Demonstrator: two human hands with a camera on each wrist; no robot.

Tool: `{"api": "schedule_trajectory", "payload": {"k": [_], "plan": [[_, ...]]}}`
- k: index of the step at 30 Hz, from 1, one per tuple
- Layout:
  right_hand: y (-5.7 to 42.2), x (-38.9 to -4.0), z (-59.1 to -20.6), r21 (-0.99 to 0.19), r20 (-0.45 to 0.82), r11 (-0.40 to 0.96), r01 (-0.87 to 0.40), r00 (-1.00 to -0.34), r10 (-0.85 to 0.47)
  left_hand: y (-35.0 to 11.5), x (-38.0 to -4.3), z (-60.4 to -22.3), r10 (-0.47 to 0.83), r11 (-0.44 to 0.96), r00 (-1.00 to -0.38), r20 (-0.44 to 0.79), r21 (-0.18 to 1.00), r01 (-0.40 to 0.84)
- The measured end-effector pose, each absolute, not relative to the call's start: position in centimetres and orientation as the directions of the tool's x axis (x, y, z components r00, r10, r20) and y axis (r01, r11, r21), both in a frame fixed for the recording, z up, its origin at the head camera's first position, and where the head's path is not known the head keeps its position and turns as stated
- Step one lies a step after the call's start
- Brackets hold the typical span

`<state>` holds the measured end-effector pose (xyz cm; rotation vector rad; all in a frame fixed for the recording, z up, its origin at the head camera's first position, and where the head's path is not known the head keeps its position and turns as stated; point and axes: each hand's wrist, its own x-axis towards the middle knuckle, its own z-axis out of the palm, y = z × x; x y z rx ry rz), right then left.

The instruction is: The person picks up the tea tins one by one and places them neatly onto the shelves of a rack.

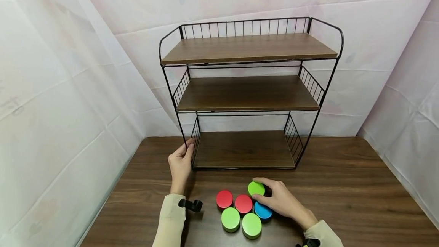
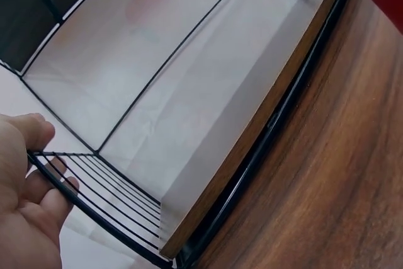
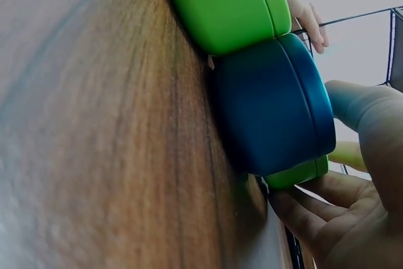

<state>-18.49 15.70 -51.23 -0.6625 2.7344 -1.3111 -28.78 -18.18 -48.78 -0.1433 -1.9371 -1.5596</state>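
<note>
My left hand grips the wire side rail at the lower left of a three-tier shelf rack. In the left wrist view, its thumb lies above the rail's top bar and its fingertips show behind the wires. On the table, my right hand holds the rearmost green round tin between thumb and fingers. Just in front of that tin stands a blue tin, close under the thumb. In the right wrist view the blue lidded tin partly hides the held green one.
Two red tins stand left of the held tin, and two more green tins are nearest the front. The rack has brown boards and a black wire frame on a brown wooden table. White patterned cloth hangs behind and at both sides.
</note>
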Motion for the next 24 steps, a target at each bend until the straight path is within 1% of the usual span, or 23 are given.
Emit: {"api": "schedule_trajectory", "payload": {"k": [6, 10, 18, 24], "plan": [[15.79, -18.54, -51.27, -0.756, 0.161, 0.539, -0.371, -0.904, -0.396, -18.06, -28.81, -48.84, -0.318, 0.248, -0.788, 0.528, 0.848, 0.468], [15.92, -18.53, -51.27, -0.757, 0.174, 0.532, -0.378, -0.903, -0.394, -17.76, -28.46, -48.48, -0.321, 0.258, -0.782, 0.534, 0.844, 0.471], [16.30, -18.69, -50.87, -0.746, 0.190, 0.543, -0.385, -0.905, -0.381, -18.13, -28.81, -48.78, -0.314, 0.253, -0.796, 0.517, 0.854, 0.455], [16.53, -18.69, -50.66, -0.745, 0.177, 0.562, -0.361, -0.918, -0.355, -18.27, -28.58, -48.98, -0.307, 0.247, -0.808, 0.503, 0.862, 0.443]]}}
